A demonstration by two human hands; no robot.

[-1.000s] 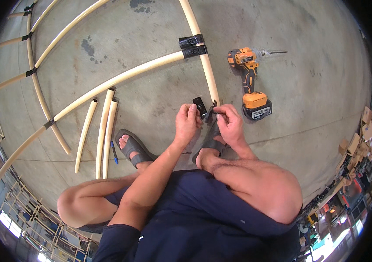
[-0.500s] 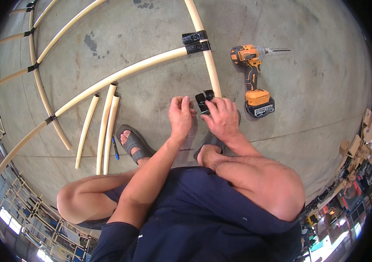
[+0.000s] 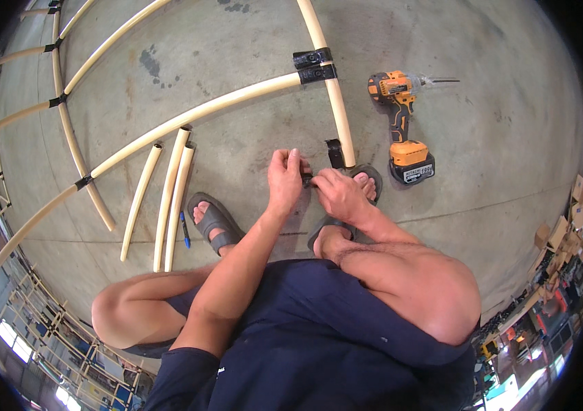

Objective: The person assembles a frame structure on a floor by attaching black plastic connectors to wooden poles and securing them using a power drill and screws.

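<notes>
The right hand point(image 3: 339, 194) is moving nearer, pinching a black bit point(image 3: 307, 180). I can't tell the left hand's point(image 3: 286, 181) grip. The right-side drill point(image 3: 400, 123) is wearing a label point(image 3: 418, 175).

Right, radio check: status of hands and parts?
Left hand and right hand close together, small black piece between. Black bracket beside near end of pole. Drill apart, further right.

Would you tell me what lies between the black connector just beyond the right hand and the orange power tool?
The head view shows a cream tube's lower end beside the connector, then concrete floor toward the tool.
</notes>
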